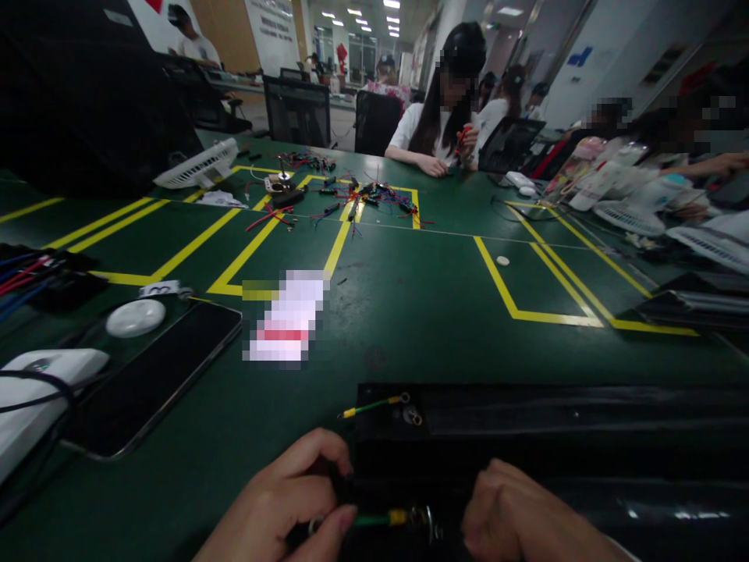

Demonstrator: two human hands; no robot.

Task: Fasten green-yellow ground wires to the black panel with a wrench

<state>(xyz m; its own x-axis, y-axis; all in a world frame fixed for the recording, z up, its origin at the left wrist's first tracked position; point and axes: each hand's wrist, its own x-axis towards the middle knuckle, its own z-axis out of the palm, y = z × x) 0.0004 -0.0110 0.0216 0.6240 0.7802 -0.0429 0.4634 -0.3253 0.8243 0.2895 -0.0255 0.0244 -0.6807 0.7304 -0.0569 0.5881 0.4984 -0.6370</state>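
Observation:
At the bottom centre, my left hand (pixel 296 499) is closed, with thumb and finger pinching one end of a short green ground wire (pixel 374 519) with yellow sleeves. The other end of that wire lies at a shiny metal washer or ring (pixel 431 524) on a black housing (pixel 527 476). My right hand (pixel 515 511) is curled shut just right of this ring, over the housing; its fingertips are hidden, so what it grips does not show. A second green-and-yellow ground wire (pixel 374 407) lies on the upper bar of the housing, its ring terminal beside a screw.
To the left are a phone (pixel 157 375), a round white disc (pixel 136 318) and a white device with cable (pixel 47 390). A blurred paper (pixel 289 316) lies ahead. Farther back are bundled wires (pixel 363 199), white fans (pixel 199 164) and a person (pixel 436 117) holding a red-handled tool.

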